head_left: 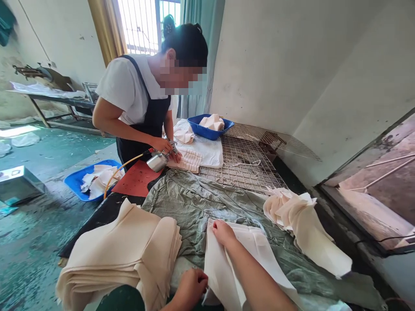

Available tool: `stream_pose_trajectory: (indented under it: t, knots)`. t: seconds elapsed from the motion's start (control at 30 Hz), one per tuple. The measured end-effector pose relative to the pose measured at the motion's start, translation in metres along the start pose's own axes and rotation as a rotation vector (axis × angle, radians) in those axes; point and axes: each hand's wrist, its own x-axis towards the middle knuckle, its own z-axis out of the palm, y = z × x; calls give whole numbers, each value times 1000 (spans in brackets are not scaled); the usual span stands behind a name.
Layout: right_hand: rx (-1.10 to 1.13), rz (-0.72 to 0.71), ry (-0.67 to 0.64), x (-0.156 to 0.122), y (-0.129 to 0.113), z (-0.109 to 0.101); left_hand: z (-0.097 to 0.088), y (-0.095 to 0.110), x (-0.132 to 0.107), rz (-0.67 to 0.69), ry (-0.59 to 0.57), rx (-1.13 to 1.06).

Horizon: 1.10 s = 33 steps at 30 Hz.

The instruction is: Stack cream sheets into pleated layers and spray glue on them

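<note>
A white cloth piece (256,246) lies on the crumpled grey-green sheet in front of me, its left part raised in a fold. My right hand (223,233) pinches its far left corner. Closer to me, my left hand (191,285) is closed at the near left edge of the same cloth; its fingertips are partly hidden. To the left rises a thick stack of cream cloth pieces (113,250), draped over the table edge. A fanned pile of similar pieces (304,224) lies at the right.
Across the table a co-worker (139,99) holds a spray gun (158,160) with a yellow hose over pleated cloth (188,160). A blue basin (207,131) stands behind wire mesh (240,160). Another blue basin (76,181) and a metal can (19,185) are at the left.
</note>
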Motion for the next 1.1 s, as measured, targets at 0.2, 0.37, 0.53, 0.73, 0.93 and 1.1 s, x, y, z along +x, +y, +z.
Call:
stream_pose_trajectory:
  t: [0.2, 0.37, 0.53, 0.73, 0.93, 1.1]
  knots:
    - [-25, -6, 130, -11, -6, 12, -20, 25, 2, 155, 195, 223]
    - [14, 32, 203, -3, 2, 17, -25, 61, 38, 368, 103, 425]
    - [61, 66, 332, -13, 41, 2, -14, 73, 75, 286, 34, 556]
    - [7, 202, 373, -40, 121, -29, -1, 93, 80, 239, 57, 729]
    - [5, 267, 112, -26, 173, -64, 2, 95, 87, 276, 87, 813]
    - [164, 299, 50, -15, 194, -63, -2, 98, 89, 257, -6, 800]
